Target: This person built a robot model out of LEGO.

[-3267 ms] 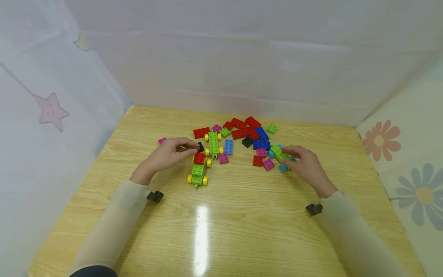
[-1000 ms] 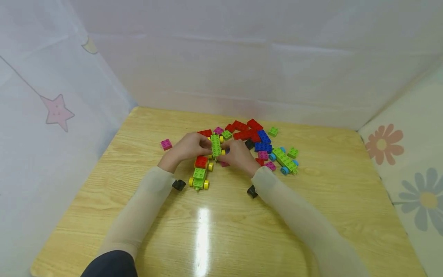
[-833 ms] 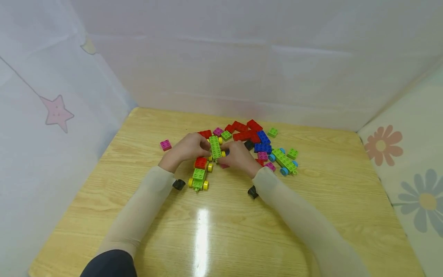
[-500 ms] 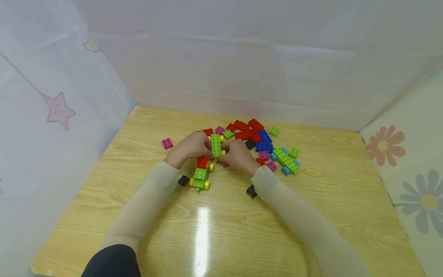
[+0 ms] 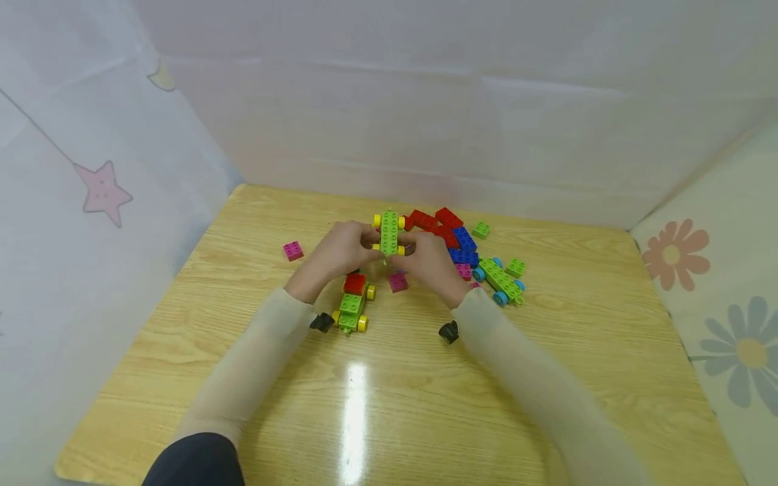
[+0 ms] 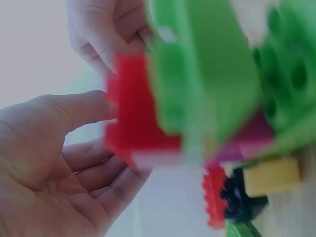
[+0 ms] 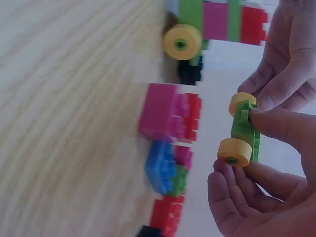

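My left hand (image 5: 337,251) and right hand (image 5: 430,262) pinch a lime-green toy car base (image 5: 390,233) with yellow wheels from opposite sides. It is raised off the table; in the right wrist view the thumb lies against the end of the car base (image 7: 244,126). Closer to me stands a second yellow-wheeled car (image 5: 350,305), with green layers and a red brick (image 5: 354,283) on top. That car's stack looms blurred in the left wrist view, its red brick (image 6: 140,106) in front of part of my left hand. A magenta brick (image 5: 398,282) lies below my hands.
Red bricks (image 5: 448,217) and dark blue bricks (image 5: 464,239) lie behind and right of my right hand. A green base with blue wheels (image 5: 501,280) stands farther right, beside a small green brick (image 5: 515,267). One magenta brick (image 5: 293,250) lies left.
My right hand has come from the blue-wheeled base to the yellow-wheeled car base. In the last half second both hands have lifted that base off the table and moved it slightly away and right.
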Available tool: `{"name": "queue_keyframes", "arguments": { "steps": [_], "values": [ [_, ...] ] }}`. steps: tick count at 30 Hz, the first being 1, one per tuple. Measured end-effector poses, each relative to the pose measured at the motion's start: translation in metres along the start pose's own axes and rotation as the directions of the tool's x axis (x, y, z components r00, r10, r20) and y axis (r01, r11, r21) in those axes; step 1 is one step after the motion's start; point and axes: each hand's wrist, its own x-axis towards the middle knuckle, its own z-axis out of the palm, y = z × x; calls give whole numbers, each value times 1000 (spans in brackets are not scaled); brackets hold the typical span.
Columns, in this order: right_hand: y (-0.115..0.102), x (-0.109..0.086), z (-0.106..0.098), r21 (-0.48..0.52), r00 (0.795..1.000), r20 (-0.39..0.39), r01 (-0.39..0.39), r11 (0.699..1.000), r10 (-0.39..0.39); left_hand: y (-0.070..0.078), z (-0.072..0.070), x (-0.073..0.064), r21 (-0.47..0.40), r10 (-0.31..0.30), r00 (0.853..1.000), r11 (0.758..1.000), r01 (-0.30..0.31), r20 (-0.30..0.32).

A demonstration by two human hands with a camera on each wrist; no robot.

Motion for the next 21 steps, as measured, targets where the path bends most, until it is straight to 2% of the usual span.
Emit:
{"name": "queue_keyframes", "arguments": {
  "steps": [6, 11, 16, 21],
  "values": [
    [-9, -31, -25, -53, 999, -20, -47, 998, 46, 27, 6, -25, -30, 104, 993, 994, -106, -64],
    [-11, -67, -37, -58, 997, 9, -82, 995, 83, 46, 22, -54, -6, 169, 980, 985, -170, -102],
    [-1, -99, -32, -70, 999, 2, -39, 997, 39, 55, 47, -79, 2, 235, 963, 972, -236, -133],
    [15, -117, -16, -32, 996, 22, -81, 996, 82, 52, 71, -92, 33, 228, 970, 974, -226, -84]
  ]
}}
